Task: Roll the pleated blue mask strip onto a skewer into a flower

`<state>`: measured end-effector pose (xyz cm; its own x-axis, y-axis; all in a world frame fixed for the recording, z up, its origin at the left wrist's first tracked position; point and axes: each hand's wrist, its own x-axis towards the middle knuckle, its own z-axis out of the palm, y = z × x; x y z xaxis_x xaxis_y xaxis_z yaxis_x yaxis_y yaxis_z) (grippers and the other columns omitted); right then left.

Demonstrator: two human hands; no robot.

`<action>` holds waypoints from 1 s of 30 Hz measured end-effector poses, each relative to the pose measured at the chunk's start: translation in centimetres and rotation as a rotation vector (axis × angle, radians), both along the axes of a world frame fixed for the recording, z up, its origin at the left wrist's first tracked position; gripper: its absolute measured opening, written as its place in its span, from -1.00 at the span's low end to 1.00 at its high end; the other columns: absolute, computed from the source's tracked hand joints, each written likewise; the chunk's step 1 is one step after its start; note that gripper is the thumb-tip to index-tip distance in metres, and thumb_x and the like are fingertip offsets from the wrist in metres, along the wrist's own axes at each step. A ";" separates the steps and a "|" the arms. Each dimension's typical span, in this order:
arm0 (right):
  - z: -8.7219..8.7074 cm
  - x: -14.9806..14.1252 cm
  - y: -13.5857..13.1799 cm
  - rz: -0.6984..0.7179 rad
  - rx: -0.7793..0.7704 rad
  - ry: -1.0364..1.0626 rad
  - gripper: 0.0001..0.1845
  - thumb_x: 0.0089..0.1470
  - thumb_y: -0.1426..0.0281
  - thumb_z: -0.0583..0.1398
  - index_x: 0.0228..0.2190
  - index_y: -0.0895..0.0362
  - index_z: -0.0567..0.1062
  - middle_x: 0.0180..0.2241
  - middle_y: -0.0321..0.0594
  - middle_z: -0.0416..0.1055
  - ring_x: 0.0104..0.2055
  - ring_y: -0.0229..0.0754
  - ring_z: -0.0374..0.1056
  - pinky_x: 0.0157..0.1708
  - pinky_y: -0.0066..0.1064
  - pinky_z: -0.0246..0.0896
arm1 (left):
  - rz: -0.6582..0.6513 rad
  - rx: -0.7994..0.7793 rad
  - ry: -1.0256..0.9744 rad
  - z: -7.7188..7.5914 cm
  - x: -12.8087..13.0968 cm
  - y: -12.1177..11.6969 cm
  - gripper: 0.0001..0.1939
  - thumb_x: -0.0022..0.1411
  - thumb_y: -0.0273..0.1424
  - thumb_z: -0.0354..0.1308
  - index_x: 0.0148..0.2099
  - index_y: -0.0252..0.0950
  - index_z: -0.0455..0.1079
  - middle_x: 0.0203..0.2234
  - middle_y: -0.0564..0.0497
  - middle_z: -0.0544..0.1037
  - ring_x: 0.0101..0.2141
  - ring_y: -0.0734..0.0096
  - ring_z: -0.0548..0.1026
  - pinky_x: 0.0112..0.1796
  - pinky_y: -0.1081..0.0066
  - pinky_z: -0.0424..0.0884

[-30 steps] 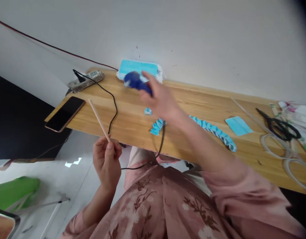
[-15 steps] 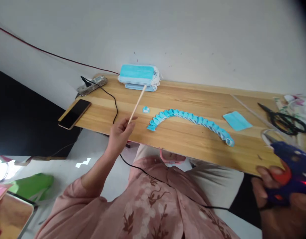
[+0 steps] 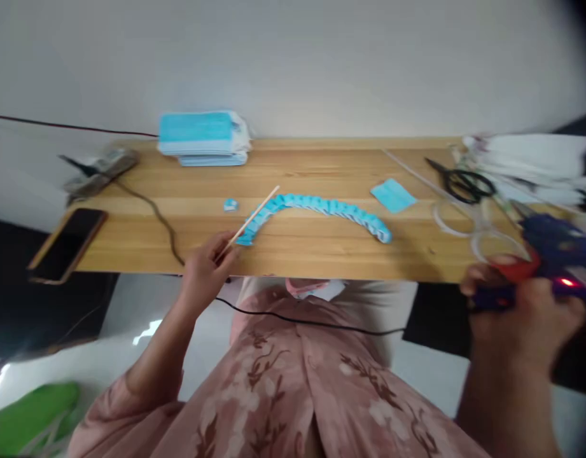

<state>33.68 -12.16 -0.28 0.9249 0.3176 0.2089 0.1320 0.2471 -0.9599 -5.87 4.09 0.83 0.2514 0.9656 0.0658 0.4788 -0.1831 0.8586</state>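
My left hand [image 3: 209, 264] pinches the lower end of a thin wooden stick [image 3: 255, 213], held slanting over the left end of a folded blue strip [image 3: 316, 202]. That pleated strip lies in an arc on the wooden table. Around the handle of a dark blue glue gun [image 3: 555, 248] my right hand [image 3: 526, 305] is closed; a red light glows on the gun, and its nozzle points up and left. A small blue-and-white piece [image 3: 230, 205] sits left of the strip, and a flat blue square [image 3: 392, 194] lies to its right.
A stack of blue face masks [image 3: 197, 137] stands against the wall. On the left are a power strip [image 3: 102, 173], a phone [image 3: 68, 245] and a black cable [image 3: 161, 219]. Black-handled scissors [image 3: 464, 184], clear tape rings [image 3: 497, 245] and white material [image 3: 536, 159] lie at right.
The camera view has swung right and levelled. My left hand has lowered the stick toward the strip's left end. The glue gun, still in my right hand, now appears higher, beside the rings.
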 end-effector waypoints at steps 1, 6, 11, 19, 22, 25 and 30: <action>-0.5 -0.3 0.4 0.020 0.006 -0.022 -0.83 -0.31 0.30 0.35 -0.60 0.12 0.54 -0.54 -0.23 0.46 -0.65 -0.29 0.24 -0.77 -0.42 0.09 | -0.046 0.025 0.030 -0.2 1.2 -0.3 -0.64 0.29 -0.22 0.17 0.01 -0.30 0.59 -0.53 0.10 0.46 -0.52 0.48 0.35 -0.47 0.50 0.22; -3.3 -2.6 -1.7 0.123 -0.112 -0.003 -0.74 -0.04 0.20 0.33 -0.46 0.16 0.62 -0.55 -0.21 0.48 -0.60 -0.25 0.33 -0.63 -0.39 0.23 | -0.430 0.275 0.152 -1.3 6.7 -1.4 -0.66 0.44 -0.35 0.03 0.00 -0.31 0.62 -0.23 -0.09 0.71 -0.24 0.25 0.63 -0.21 0.38 0.49; -4.0 -4.5 -3.6 0.274 -0.251 -0.068 -0.68 0.15 0.13 0.32 -0.29 0.15 0.67 -0.48 -0.22 0.52 -0.53 -0.24 0.37 -0.57 -0.40 0.25 | -0.633 0.506 0.225 -0.9 9.6 0.0 -0.65 0.51 -0.41 -0.03 0.09 -0.41 0.56 -0.11 -0.20 0.69 -0.11 0.13 0.64 -0.08 0.25 0.52; -1.1 -4.5 0.9 0.261 -0.181 -0.039 -0.79 0.13 0.22 0.39 -0.31 0.12 0.68 -0.31 -0.17 0.59 -0.39 -0.19 0.50 -0.54 -0.42 0.41 | -0.687 0.512 0.421 0.5 8.9 0.1 -0.62 0.52 -0.42 -0.08 0.09 -0.37 0.55 -0.09 -0.18 0.69 -0.10 0.15 0.65 -0.14 0.30 0.54; -0.5 -4.6 2.7 0.309 -0.134 -0.039 -0.82 0.12 0.25 0.41 -0.31 0.09 0.67 -0.32 -0.22 0.59 -0.42 -0.23 0.51 -0.54 -0.45 0.44 | -0.538 0.428 0.464 1.3 7.0 1.0 -0.62 0.50 -0.37 -0.08 0.07 -0.29 0.57 -0.16 -0.12 0.70 -0.16 0.21 0.64 -0.17 0.34 0.50; -0.2 -4.7 3.7 0.293 -0.071 -0.057 -0.84 0.11 0.26 0.41 -0.32 0.09 0.67 -0.34 -0.24 0.58 -0.45 -0.26 0.51 -0.54 -0.46 0.44 | -0.168 0.360 0.578 2.8 4.0 4.3 -0.60 0.47 -0.24 -0.05 0.02 -0.22 0.60 -0.31 -0.05 0.67 -0.29 0.24 0.59 -0.28 0.35 0.40; -0.3 -5.0 3.8 0.245 -0.075 -0.044 -0.82 0.06 0.25 0.42 -0.35 0.09 0.67 -0.37 -0.25 0.57 -0.48 -0.26 0.49 -0.58 -0.48 0.42 | -0.048 0.146 0.879 3.3 0.4 9.9 -0.50 0.33 -0.10 0.08 0.20 -0.15 0.52 -0.34 -0.01 0.63 -0.32 0.20 0.55 -0.36 0.35 0.23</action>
<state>28.70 -8.32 -0.60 0.8089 0.5472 0.2150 0.1194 0.2052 -0.9714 -5.49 14.00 4.16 0.3094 0.9497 -0.0482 0.9421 -0.2992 0.1517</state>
